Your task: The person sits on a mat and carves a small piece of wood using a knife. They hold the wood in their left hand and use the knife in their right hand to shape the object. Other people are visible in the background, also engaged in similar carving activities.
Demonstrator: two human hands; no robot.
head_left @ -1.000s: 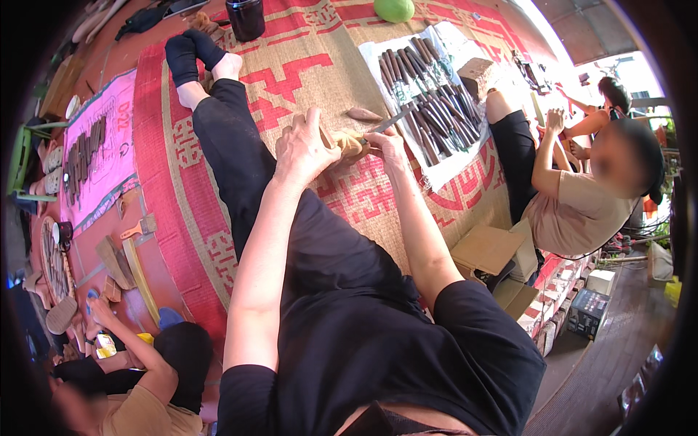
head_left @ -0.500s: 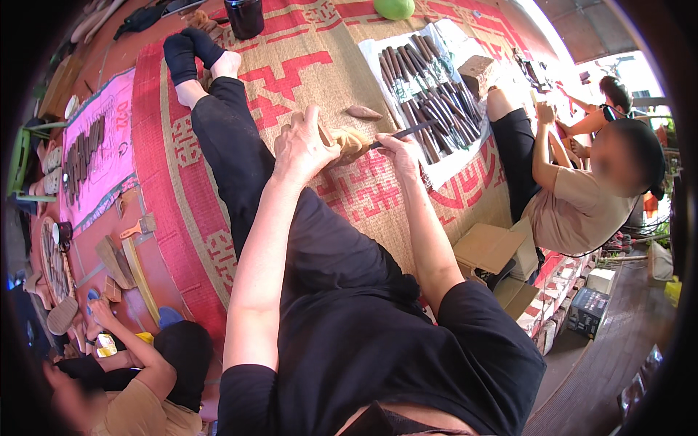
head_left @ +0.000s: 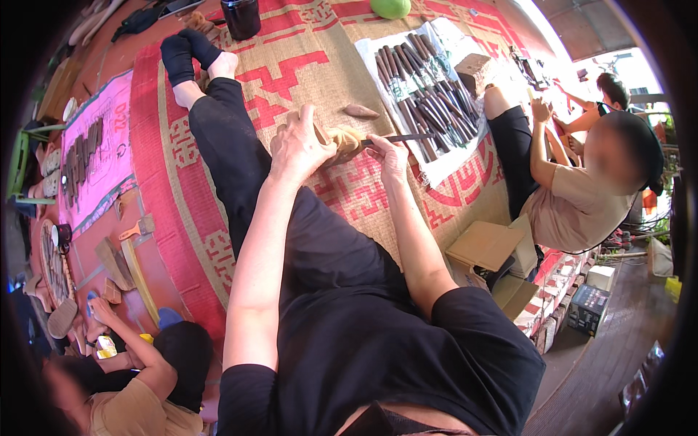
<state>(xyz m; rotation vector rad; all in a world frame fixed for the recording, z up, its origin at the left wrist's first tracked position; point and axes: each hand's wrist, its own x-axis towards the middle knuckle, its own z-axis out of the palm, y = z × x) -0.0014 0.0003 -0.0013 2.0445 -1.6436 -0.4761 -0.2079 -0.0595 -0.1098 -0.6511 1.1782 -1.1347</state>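
Observation:
My left hand [head_left: 292, 147] is wrapped round a light-brown carved wooden piece [head_left: 347, 142], whose finer shape is too small to make out. In my right hand [head_left: 389, 156] is a dark, narrow, file-like tool [head_left: 412, 137], pinched between thumb and fingers. The tool's left end meets the right side of the wooden piece. Its long end points right, over the edge of a white cloth [head_left: 436, 166]. Rows of dark-handled carving tools [head_left: 425, 94] lie on that cloth. A small brown pointed piece of wood [head_left: 361, 111] rests on the mat beyond my hands.
Under me is a red-and-tan woven mat [head_left: 280, 76]. A dark jar [head_left: 241, 19] and a green round object [head_left: 390, 7] stand at the far side. To the right sit a person [head_left: 582, 196] and an opened cardboard box [head_left: 483, 243]; another person [head_left: 145, 396] is lower left.
My right hand has shifted slightly left, and the tool has tilted to lie nearly level. My left hand stays round the wooden piece, almost unmoved.

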